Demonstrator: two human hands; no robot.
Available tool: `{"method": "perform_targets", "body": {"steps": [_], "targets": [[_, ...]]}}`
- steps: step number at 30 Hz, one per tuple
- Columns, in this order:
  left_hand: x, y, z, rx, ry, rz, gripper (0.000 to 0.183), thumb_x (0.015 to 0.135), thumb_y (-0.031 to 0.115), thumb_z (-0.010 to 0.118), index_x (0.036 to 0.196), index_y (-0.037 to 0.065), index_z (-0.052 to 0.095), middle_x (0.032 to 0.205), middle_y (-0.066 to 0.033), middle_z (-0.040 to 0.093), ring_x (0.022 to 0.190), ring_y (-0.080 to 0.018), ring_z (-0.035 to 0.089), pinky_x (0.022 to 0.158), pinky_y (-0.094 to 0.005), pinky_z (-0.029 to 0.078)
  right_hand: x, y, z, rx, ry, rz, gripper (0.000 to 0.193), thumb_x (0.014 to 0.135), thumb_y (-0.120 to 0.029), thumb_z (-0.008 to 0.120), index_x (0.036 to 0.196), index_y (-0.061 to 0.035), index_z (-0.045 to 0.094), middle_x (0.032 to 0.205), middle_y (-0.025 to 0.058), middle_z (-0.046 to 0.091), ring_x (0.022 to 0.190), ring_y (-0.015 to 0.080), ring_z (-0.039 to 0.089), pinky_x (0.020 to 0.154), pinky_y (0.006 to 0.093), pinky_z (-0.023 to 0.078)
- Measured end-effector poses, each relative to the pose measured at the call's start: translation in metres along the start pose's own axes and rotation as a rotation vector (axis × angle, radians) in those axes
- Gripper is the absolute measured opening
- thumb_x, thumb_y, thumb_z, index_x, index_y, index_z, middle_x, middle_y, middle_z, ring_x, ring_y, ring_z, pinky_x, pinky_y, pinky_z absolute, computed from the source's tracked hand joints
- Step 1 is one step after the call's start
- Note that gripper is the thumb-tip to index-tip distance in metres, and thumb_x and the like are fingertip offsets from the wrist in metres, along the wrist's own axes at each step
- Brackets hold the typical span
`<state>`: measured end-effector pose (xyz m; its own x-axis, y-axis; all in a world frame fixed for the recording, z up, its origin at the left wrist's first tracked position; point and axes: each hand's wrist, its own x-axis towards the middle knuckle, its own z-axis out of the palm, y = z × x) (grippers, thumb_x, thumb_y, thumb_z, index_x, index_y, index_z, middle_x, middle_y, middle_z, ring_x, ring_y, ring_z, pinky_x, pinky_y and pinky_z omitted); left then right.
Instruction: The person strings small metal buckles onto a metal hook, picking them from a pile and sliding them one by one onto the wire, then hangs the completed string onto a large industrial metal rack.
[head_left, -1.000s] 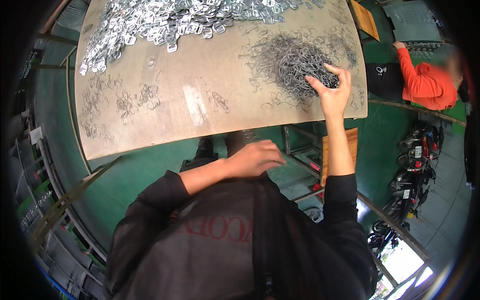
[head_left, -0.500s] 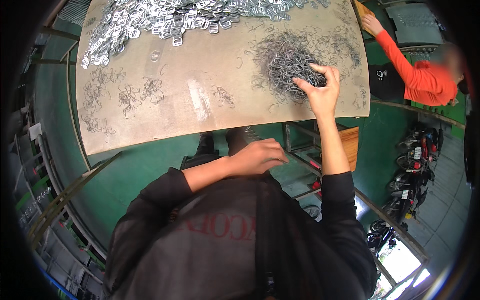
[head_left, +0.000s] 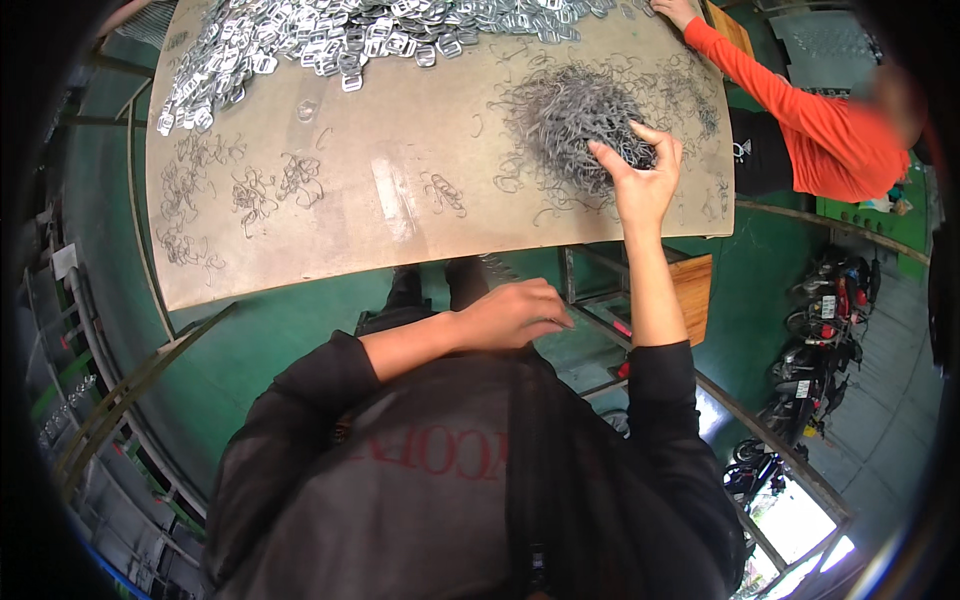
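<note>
My right hand grips a tangled clump of bent grey wire hooks by its right side, thumb and fingers curled into it. The clump is blurred and is over the right part of the brown table. Around it lie many loose wire hooks. My left hand hangs in front of my body, short of the table's near edge. Its fingers are loosely bent, the thumb sits apart from them, and nothing shows in it.
A heap of flat silver metal buckles covers the table's far left. Small groups of wire hooks lie at the left. A person in an orange top rests a hand on the far right corner. Wooden stool stands below the right edge.
The wire clump has shifted and blurred in my right hand. The person in orange has moved a hand from the wooden board onto the table corner. My left hand stays put.
</note>
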<state>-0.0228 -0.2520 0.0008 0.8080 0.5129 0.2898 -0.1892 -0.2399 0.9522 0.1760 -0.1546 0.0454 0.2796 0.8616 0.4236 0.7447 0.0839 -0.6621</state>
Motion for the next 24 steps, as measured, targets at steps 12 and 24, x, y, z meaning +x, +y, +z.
{"method": "perform_targets", "body": {"steps": [12, 24], "targets": [[-0.002, -0.001, -0.001, -0.013, -0.02, 0.011, 0.019, 0.079, 0.004, 0.065, 0.098, 0.006, 0.066, 0.092, -0.0065, 0.061, 0.088, -0.0252, 0.056, 0.077, -0.0362, 0.048, 0.03, 0.001, 0.027, 0.044, -0.005, -0.014, 0.045, 0.053, -0.018, 0.088, 0.092, -0.0092, 0.065, 0.097, 0.0089, 0.05, 0.092, 0.0228, 0.052, 0.081, 0.0342, 0.044], [-0.004, -0.002, -0.002, 0.001, -0.009, 0.042, 0.019, 0.08, 0.005, 0.065, 0.099, 0.006, 0.065, 0.093, -0.0062, 0.061, 0.088, -0.0253, 0.056, 0.077, -0.0361, 0.048, 0.014, -0.001, -0.012, -0.041, -0.034, 0.042, 0.045, 0.054, -0.01, 0.087, 0.092, -0.007, 0.065, 0.097, 0.0087, 0.052, 0.093, 0.0223, 0.053, 0.084, 0.0339, 0.043]]}}
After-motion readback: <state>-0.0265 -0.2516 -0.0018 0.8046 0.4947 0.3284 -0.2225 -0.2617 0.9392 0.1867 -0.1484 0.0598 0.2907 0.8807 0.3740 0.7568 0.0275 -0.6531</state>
